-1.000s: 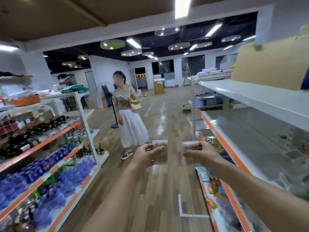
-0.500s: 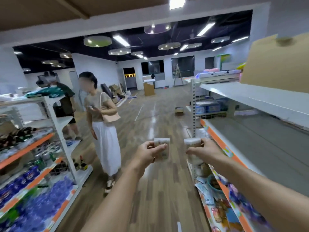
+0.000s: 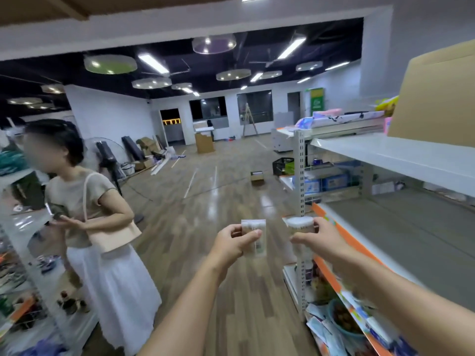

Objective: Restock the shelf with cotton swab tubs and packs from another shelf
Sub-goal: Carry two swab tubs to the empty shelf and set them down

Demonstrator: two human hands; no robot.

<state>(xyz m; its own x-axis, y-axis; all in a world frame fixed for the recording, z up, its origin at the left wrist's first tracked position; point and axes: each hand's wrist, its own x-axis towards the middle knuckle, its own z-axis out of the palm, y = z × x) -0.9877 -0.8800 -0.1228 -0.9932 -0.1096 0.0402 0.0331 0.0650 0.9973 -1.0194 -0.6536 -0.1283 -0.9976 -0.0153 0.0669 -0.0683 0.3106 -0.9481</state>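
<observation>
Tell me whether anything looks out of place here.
A small cardboard box sits alone on the open floor, away from the shelving. Otherwise nothing stands out: each hand holds its cotton swab pack upright.

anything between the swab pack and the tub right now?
Nothing solid. In the head view a narrow gap of bare wood floor shows between the pack and tub; they're held apart.

no legible txt, labels too blurry

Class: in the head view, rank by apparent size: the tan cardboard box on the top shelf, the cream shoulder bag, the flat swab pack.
1. Tan cardboard box, though nearness inflates it.
2. Cream shoulder bag.
3. Flat swab pack.
</observation>
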